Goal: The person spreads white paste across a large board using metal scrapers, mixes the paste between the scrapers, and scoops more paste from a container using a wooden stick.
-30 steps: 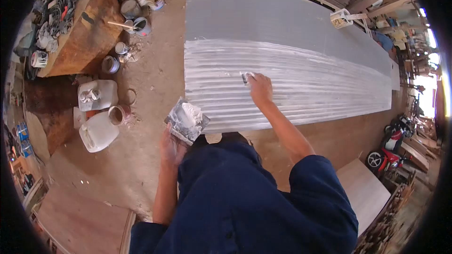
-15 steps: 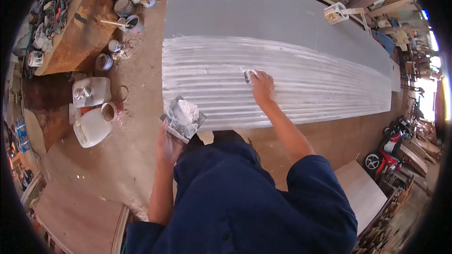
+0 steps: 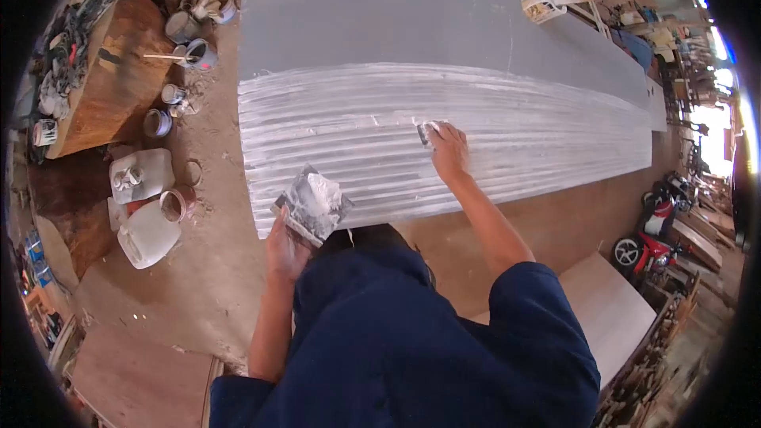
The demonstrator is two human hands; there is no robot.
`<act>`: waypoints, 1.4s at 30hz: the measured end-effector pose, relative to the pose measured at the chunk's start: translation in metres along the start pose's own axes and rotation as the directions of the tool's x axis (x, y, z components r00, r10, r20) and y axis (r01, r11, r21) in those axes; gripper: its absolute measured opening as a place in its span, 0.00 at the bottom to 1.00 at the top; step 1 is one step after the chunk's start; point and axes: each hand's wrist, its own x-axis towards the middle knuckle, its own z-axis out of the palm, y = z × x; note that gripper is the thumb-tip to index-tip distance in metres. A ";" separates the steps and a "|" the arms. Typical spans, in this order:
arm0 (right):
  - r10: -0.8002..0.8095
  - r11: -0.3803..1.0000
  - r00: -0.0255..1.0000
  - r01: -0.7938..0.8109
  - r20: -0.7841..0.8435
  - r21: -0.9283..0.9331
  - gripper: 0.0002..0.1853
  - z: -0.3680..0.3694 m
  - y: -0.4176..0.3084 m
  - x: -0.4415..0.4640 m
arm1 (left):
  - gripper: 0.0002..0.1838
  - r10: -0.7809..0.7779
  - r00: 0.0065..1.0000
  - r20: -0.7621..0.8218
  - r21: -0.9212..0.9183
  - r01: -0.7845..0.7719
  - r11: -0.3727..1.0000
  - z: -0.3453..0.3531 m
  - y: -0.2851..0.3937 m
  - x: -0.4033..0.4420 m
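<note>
A large grey panel [image 3: 372, 16] lies before me, its nearer half streaked with bands of white filler [image 3: 539, 127]. My right hand [image 3: 450, 150] is closed on a small dark putty knife [image 3: 423, 133], its blade against the streaked surface near the middle. White paste clings to that blade and to my fingertips. Near the panel's front left edge, my left hand [image 3: 285, 246] grips a flat square board [image 3: 311, 218]. A thick heap of white filler [image 3: 323, 193] sits on the board. The fingers beneath the board are partly hidden.
Paint cans [image 3: 184, 28] and a can with a stick [image 3: 201, 54] stand on the floor at left, with white plastic jugs [image 3: 151, 234] nearer. A white bucket [image 3: 542, 5] rests by the panel's far edge. A red motorbike [image 3: 654, 250] is at right.
The view has shifted, so the panel appears farther left. My right hand with the putty knife sits slightly lower and farther right in view; my left hand still holds the loaded board.
</note>
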 end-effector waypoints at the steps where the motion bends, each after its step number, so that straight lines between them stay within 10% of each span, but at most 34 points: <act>1: -0.010 1.000 1.000 0.010 -0.017 -0.003 0.23 -0.004 0.002 -0.002 | 0.27 -0.036 0.999 -0.012 -0.005 0.036 0.999 -0.003 0.004 0.005; 16: 0.085 0.994 0.995 -0.089 -0.059 -0.057 0.25 -0.025 0.073 -0.026 | 0.27 -0.093 0.995 0.029 0.088 0.091 0.992 0.026 -0.003 0.037; 42: 0.091 0.996 0.990 -0.093 -0.107 -0.013 0.28 -0.059 0.258 -0.060 | 0.29 -0.109 0.992 0.063 0.044 0.106 0.993 0.128 -0.208 0.033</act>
